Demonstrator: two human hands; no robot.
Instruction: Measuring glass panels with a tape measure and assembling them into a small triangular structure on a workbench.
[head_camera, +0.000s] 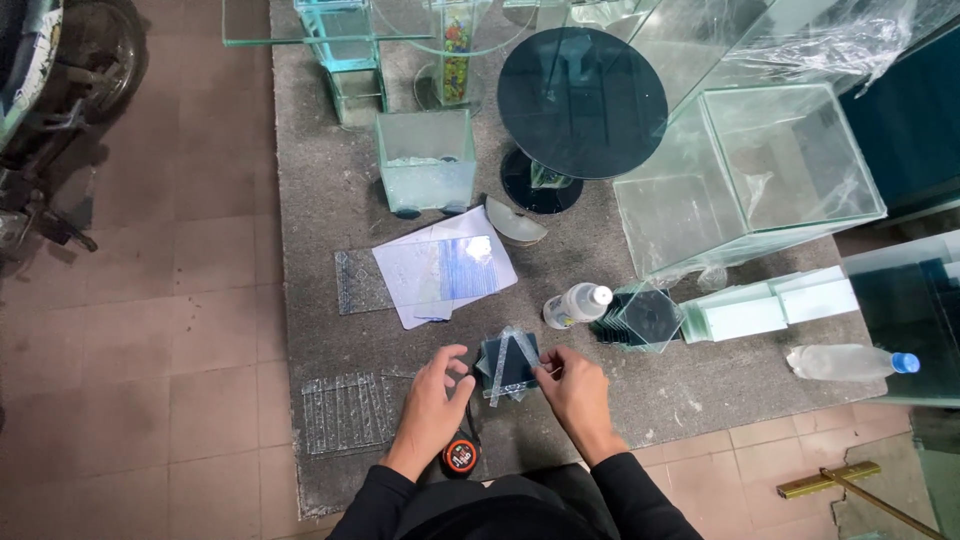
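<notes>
1. A person in black sleeves looks down at a grey mat (620, 410) spread over a tiled floor; everything below is placed relative to this mat.
2. At the mat's near edge, a small round tape measure (460, 456) with an orange and black case lies just under the left wrist.
3. The left hand (432, 405) hovers over the near middle of the mat, fingers loosely spread, fingertips at the left edge of a small stack of dark glass squares (508, 362).
4. The right hand (578, 390) pinches the right side of a narrow clear glass strip (500, 368) that lies tilted across the top of the stack.
5. The stack rests on the mat, between the two hands.
6. To the left of the hands, a patterned clear glass sheet (345, 410) lies flat on the mat's near left part.
7. Right of the stack, a small white bottle (577, 304) lies on its side, beside another stack of dark squares (645, 318).
8. Near the mat's right edge lies a clear plastic bottle with a blue cap (850, 362).
9. At the mat's middle, sheets of white paper (445, 268) lie under a clear pane.
10. Farther back stand a small glass tank (426, 160), a round dark glass table (582, 103) and a large glass tank (750, 175).
11. Off the mat's far left, part of a motorbike (55, 80) shows.
</notes>
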